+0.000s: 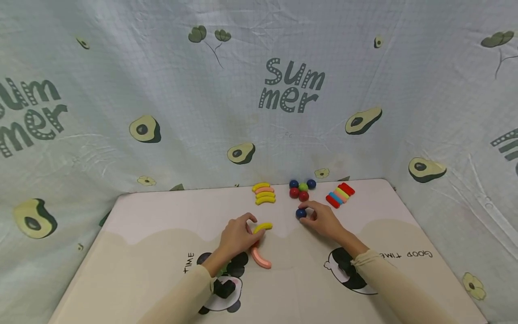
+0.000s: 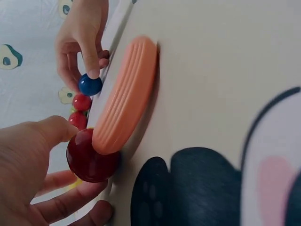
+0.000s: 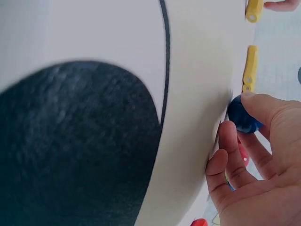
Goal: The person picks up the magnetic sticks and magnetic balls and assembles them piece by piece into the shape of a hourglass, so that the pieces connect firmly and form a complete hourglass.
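My left hand is around a yellow curved, banana-shaped piece; its thumb lies at the near edge, while the index fingertip looks apart from it. Just nearer is a dark red ball, mostly covered by the hand in the head view. A pink curved piece touches that ball in the left wrist view, its ridged side showing. My right hand pinches a dark blue ball between thumb and fingers, at or close to the table surface. The same ball shows under the thumb in the right wrist view.
Farther back lie a row of yellow and pink curved pieces, a cluster of blue, green and red balls, and a row of coloured bars. A printed cloth hangs behind the table.
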Motion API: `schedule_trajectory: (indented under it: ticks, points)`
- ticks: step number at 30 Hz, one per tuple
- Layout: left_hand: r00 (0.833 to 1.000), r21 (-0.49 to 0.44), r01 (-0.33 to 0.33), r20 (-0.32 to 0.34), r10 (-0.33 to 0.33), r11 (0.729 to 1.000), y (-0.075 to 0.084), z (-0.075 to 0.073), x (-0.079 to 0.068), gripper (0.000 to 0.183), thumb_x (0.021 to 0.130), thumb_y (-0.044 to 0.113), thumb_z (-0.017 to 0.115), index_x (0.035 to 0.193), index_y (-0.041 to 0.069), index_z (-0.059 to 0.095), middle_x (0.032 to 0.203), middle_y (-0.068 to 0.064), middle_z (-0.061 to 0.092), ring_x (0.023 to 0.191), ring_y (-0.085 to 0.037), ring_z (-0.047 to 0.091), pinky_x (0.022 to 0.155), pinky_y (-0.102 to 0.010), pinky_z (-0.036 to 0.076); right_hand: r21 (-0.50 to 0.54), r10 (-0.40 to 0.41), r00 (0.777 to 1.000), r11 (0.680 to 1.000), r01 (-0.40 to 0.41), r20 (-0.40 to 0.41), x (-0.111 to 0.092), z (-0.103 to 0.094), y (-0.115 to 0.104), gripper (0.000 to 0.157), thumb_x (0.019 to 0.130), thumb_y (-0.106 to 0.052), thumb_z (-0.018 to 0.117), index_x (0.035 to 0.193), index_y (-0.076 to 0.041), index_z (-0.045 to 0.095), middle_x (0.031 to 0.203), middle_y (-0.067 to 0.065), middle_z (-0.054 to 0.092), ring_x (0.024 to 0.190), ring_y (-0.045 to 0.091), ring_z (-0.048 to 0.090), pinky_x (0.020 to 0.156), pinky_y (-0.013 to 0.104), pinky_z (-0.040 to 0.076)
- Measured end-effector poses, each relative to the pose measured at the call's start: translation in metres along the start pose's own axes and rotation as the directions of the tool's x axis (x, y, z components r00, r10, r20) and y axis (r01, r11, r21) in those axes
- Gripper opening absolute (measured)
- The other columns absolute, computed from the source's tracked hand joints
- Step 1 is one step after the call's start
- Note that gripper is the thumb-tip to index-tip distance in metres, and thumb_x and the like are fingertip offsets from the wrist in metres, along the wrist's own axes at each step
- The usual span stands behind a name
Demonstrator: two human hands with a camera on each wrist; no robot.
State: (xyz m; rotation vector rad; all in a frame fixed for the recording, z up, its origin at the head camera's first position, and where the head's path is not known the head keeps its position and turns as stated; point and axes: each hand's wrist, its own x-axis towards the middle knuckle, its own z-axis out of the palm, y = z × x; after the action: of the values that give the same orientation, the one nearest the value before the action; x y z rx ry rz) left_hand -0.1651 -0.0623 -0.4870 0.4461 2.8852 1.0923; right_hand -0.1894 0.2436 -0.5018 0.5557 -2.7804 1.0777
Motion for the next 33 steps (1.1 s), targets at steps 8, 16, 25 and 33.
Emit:
schedule_trajectory:
  ticks: [8,16,25,33]
  points:
    - [0.997,0.078,0.015,0.072,-0.02,0.997,0.006,-0.003,0.011,0.029,0.086,0.036,0.081,0.103,0.014,0.073,0.069,0.002,0.055,0.065,-0.016,0.051,0.052,-0.028,0.04,0.006,0.034,0.999,0.999,-0.034,0.019,-0.002,0.0,-0.001,0.041,0.09,-0.015,0.081,0.129,-0.011,0.067,0.115,0.005,0.068,0.079,0.014,0.055,0.068,0.025,0.051]
    - [0.996,0.05,0.014,0.092,-0.018,0.999,0.01,-0.004,0.014,0.022,0.086,0.027,0.083,0.099,0.011,0.074,0.072,0.002,0.057,0.067,-0.017,0.052,0.052,-0.027,0.042,0.014,0.017,1.0,1.0,-0.017,0.017,-0.004,-0.002,-0.001,0.041,0.089,-0.016,0.081,0.128,-0.01,0.069,0.117,0.006,0.068,0.079,0.014,0.056,0.069,0.024,0.05]
    - [0.996,-0.101,-0.082,0.035,0.086,0.992,0.001,0.0,0.018,0.015,0.082,0.009,0.083,0.093,0.003,0.074,0.075,0.0,0.062,0.069,-0.013,0.052,0.061,-0.024,0.045,0.03,0.035,0.998,0.999,-0.036,0.043,-0.006,-0.004,-0.001,0.043,0.088,-0.013,0.082,0.129,-0.011,0.068,0.109,0.003,0.067,0.078,0.014,0.055,0.068,0.023,0.05]
    - [0.997,-0.149,-0.078,0.017,0.081,0.986,0.0,0.0,0.018,0.017,0.082,0.006,0.08,0.098,0.003,0.075,0.078,-0.002,0.065,0.07,-0.014,0.054,0.061,-0.025,0.048,0.024,0.042,0.998,0.999,-0.043,0.045,-0.006,-0.005,-0.001,0.042,0.089,-0.014,0.082,0.128,-0.011,0.068,0.108,0.002,0.067,0.078,0.015,0.056,0.069,0.024,0.051]
